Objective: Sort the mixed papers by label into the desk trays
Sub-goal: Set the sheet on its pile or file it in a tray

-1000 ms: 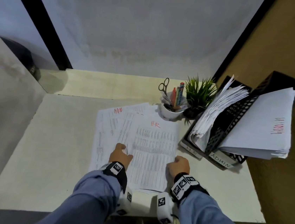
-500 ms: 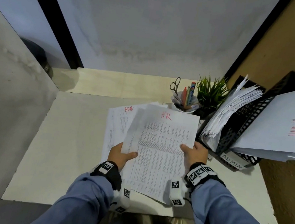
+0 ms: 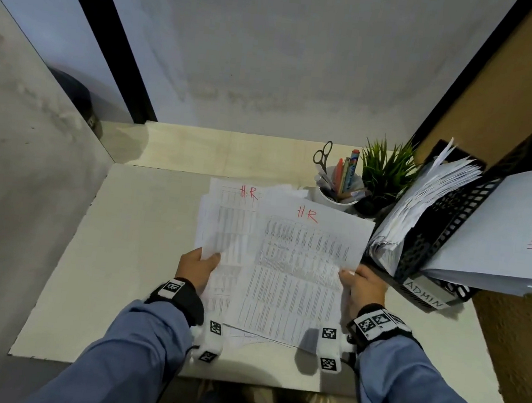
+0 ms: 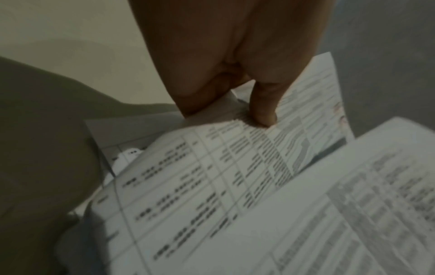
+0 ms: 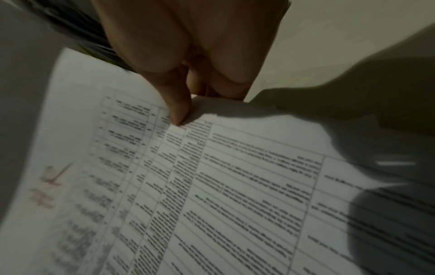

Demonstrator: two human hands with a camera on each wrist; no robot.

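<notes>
Two printed sheets with "HR" in red at the top are lifted above the desk. My left hand (image 3: 204, 262) pinches the lower left edge of the left HR sheet (image 3: 230, 227); in the left wrist view the thumb lies on top of that sheet (image 4: 306, 121). My right hand (image 3: 353, 279) pinches the right edge of the larger HR sheet (image 3: 299, 271), its thumb on the print (image 5: 212, 186). That sheet overlaps the left one. More mixed papers (image 3: 202, 217) lie beneath. Two black mesh trays stand at the right: a nearer one (image 3: 444, 221) holding fanned papers and one labelled ADMIN (image 3: 424, 297).
A white cup (image 3: 334, 197) with scissors and pens and a small green plant (image 3: 387, 175) stand behind the papers, close to the trays. A thick paper stack (image 3: 502, 241) marked in red overhangs the ADMIN tray. Walls close in the desk on the left and right.
The left hand has let go of the top HR sheet and now pinches a second HR sheet. The right hand has carried the top sheet a little to the right, toward the trays.
</notes>
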